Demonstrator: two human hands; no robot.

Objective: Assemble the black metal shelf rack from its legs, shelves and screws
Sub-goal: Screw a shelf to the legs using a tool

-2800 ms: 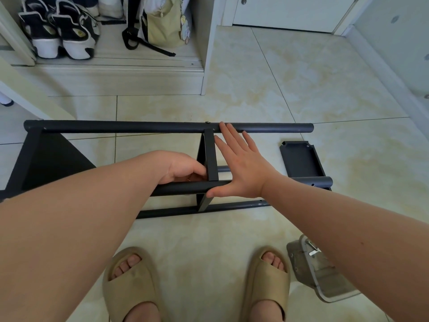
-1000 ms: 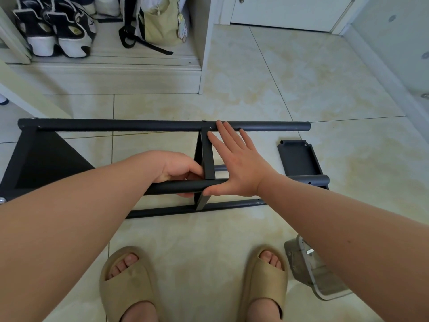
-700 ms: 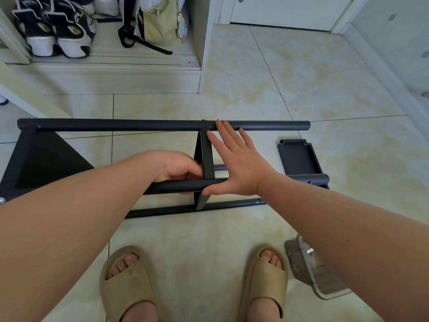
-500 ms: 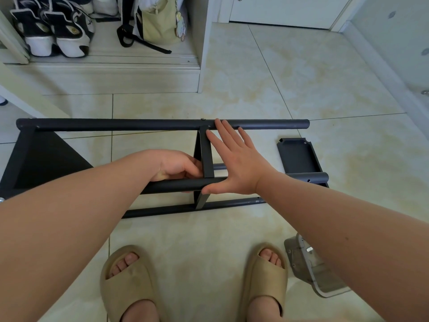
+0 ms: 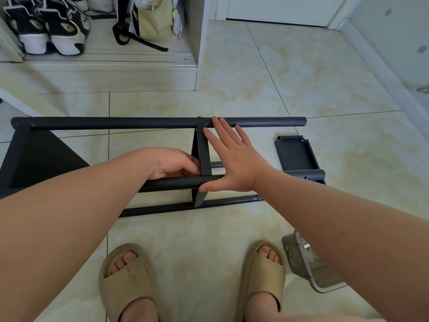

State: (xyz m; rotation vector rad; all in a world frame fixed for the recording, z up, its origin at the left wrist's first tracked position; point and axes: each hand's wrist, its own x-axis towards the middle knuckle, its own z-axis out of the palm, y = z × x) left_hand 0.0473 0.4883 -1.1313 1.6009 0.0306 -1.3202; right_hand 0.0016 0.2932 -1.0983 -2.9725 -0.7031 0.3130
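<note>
Working over a rack [image 5: 69,123] lying on its side on the floor [image 5: 255,77], directly ahead of the sandals [image 5: 130,282]. Gripping the near leg [image 5: 171,182] with the left hand [image 5: 173,162], with fingers curled round the tube, just left of the middle shelf [image 5: 204,154]. Pressing the right hand [image 5: 234,159] flat against that shelf's right face, with fingers straight, fingertips on the far leg [image 5: 267,122] and thumb along the near leg. Keeping the middle shelf edge-on between the two hands, spanning near leg to far leg. Noting a screw head [image 5: 199,117] on the far leg at that joint. Noting an end shelf [image 5: 39,159] joining the legs at far left. Noting a loose shelf [image 5: 293,152] lying flat on the floor, right of the right hand and apart from it. Noting a clear box [image 5: 311,275] beside the right sandal, partly under the right forearm; contents too small to tell.
</note>
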